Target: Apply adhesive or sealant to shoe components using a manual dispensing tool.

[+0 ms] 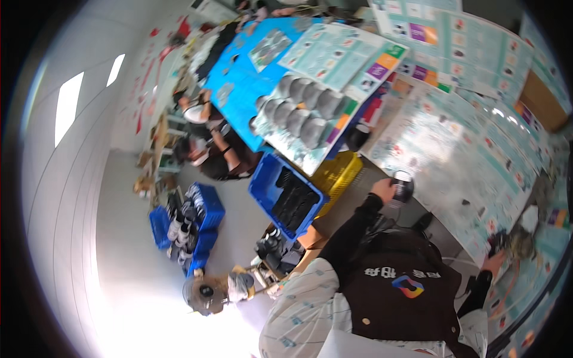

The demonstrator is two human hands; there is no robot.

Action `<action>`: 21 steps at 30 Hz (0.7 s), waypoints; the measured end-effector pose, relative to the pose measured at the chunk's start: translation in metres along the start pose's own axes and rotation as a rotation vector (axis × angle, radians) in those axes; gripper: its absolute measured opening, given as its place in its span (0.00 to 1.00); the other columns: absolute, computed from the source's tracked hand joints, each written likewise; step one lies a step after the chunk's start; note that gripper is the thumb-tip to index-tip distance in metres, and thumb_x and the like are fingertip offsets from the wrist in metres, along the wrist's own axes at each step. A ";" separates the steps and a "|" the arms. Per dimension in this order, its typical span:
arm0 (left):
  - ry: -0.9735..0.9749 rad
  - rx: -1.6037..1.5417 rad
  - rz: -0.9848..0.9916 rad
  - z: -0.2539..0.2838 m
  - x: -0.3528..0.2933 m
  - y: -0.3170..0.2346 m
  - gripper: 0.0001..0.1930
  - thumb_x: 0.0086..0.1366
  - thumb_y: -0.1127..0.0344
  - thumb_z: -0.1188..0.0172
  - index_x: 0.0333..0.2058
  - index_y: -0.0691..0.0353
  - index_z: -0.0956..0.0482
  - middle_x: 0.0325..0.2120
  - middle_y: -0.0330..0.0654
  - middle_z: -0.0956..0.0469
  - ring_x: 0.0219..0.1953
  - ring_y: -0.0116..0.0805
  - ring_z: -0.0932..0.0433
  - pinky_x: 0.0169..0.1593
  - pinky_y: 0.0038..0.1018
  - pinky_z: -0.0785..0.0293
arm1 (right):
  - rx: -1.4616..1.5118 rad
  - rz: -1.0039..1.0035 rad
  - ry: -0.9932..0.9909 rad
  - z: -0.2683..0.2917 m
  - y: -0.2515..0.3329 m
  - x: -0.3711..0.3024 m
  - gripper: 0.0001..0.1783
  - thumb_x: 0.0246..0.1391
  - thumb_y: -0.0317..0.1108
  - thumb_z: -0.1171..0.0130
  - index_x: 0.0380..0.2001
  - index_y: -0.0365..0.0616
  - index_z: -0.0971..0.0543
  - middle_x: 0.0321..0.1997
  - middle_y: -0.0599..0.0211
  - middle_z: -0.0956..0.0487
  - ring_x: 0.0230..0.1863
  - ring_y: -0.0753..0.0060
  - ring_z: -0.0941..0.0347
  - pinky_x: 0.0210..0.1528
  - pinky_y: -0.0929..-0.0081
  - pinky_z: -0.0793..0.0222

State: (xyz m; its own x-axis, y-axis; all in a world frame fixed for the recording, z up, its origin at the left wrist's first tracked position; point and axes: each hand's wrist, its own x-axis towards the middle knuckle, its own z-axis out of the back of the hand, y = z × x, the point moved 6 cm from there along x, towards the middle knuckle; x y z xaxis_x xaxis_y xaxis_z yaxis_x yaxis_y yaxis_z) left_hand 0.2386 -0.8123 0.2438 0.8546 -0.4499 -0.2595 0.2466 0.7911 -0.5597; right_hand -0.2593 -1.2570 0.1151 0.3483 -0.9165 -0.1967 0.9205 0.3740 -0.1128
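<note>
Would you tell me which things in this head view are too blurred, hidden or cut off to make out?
- Left hand: it grips a dark round object, motion-blurred; its kind is unclear.
- Right hand: it touches a dark blurred thing on the printed sheet; grip unclear.
- Blue crate: dark contents too small to identify.
- Grey round pieces on the table: too blurred to identify.
- Picture rim: black fisheye border cuts the scene.

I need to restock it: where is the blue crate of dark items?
In the head view the blue crate sits just left of centre on the floor, touching the yellow crate, below the table edge.
</note>
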 end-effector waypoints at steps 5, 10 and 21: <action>0.130 0.047 0.033 -0.036 0.020 -0.032 0.23 0.65 0.49 0.42 0.39 0.69 0.21 0.35 0.61 0.20 0.42 0.61 0.22 0.47 0.48 0.26 | 0.128 0.012 0.191 0.053 0.029 0.019 0.43 0.59 0.36 0.35 0.70 0.46 0.47 0.72 0.50 0.45 0.67 0.48 0.38 0.62 0.53 0.28; 0.289 -0.446 0.004 -0.083 0.069 0.067 0.20 0.66 0.49 0.42 0.22 0.58 0.25 0.13 0.39 0.28 0.16 0.31 0.28 0.22 0.35 0.33 | 0.811 0.364 -0.130 0.060 0.051 0.067 0.28 0.38 0.24 0.35 0.49 0.35 0.25 0.33 0.62 0.23 0.36 0.67 0.26 0.42 0.65 0.27; 0.105 0.007 -0.112 -0.073 0.125 -0.074 0.16 0.64 0.57 0.42 0.38 0.66 0.20 0.35 0.59 0.19 0.41 0.63 0.21 0.45 0.47 0.26 | 1.727 -0.148 0.394 0.202 0.132 -0.022 0.24 0.46 0.23 0.42 0.50 0.36 0.22 0.38 0.69 0.19 0.31 0.80 0.26 0.28 0.84 0.34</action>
State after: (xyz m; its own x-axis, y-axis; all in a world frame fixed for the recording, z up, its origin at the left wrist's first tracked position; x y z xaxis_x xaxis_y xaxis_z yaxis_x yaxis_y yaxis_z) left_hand 0.2938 -0.9570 0.1952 0.7694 -0.5758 -0.2766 0.3411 0.7364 -0.5843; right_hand -0.1099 -1.2161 0.3013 0.4329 -0.7432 -0.5101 0.1490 -0.4991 0.8537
